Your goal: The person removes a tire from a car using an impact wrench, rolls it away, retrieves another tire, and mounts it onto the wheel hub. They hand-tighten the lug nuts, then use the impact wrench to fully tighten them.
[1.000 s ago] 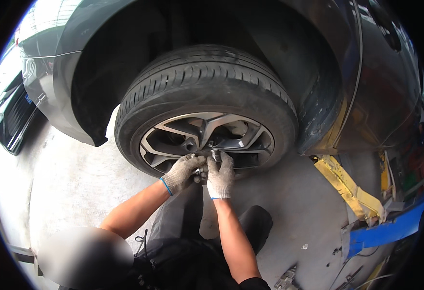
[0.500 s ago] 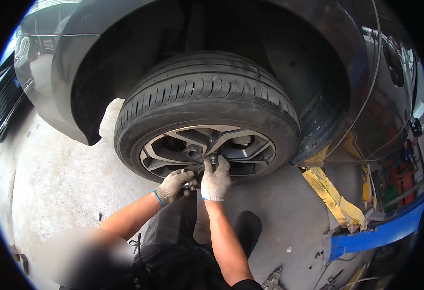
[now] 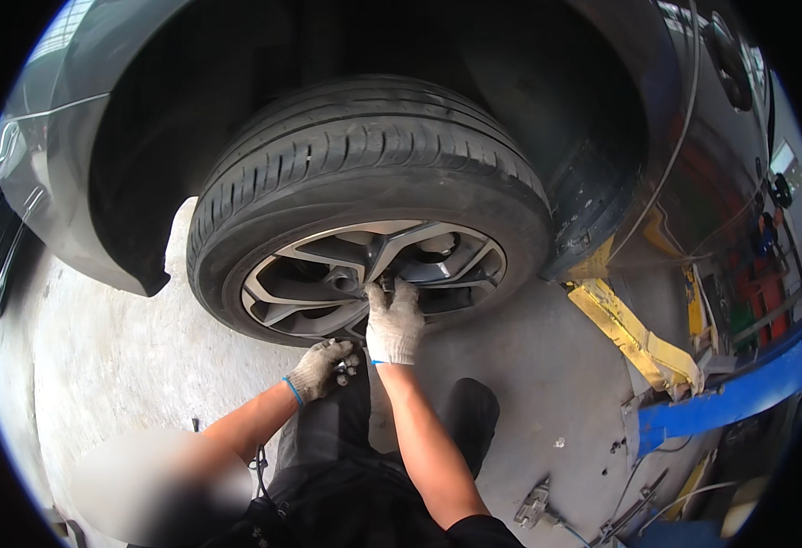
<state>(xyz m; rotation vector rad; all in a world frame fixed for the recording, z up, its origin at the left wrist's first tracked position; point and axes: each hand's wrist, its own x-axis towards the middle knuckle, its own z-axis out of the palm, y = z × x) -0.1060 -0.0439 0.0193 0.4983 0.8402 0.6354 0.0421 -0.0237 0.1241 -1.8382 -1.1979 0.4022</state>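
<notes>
A car wheel with a black tyre (image 3: pixel 374 187) and a two-tone alloy rim (image 3: pixel 278 279) hangs in the dark wheel arch, off the floor. My gloved right hand (image 3: pixel 395 327) reaches up to the rim's centre, its fingers closed on a small dark lug nut (image 3: pixel 388 284) at the hub, largely covered by the fingertips. Below the rim's lower edge, my gloved left hand (image 3: pixel 320 367) is closed around several shiny metal lug nuts (image 3: pixel 347 366), which show beside its fingers. It is apart from the wheel.
A yellow lift arm (image 3: pixel 634 333) and a blue lift beam (image 3: pixel 739 397) stand to the right. An air impact wrench (image 3: pixel 534 502) with a hose lies on the concrete floor (image 3: pixel 145 365) at the lower right. The grey fender (image 3: pixel 49 173) curves over the wheel at the left.
My left hand has dropped away from the rim with its lug nuts. My right hand has gone in closer to the hub with its nut. The view has shifted slightly.
</notes>
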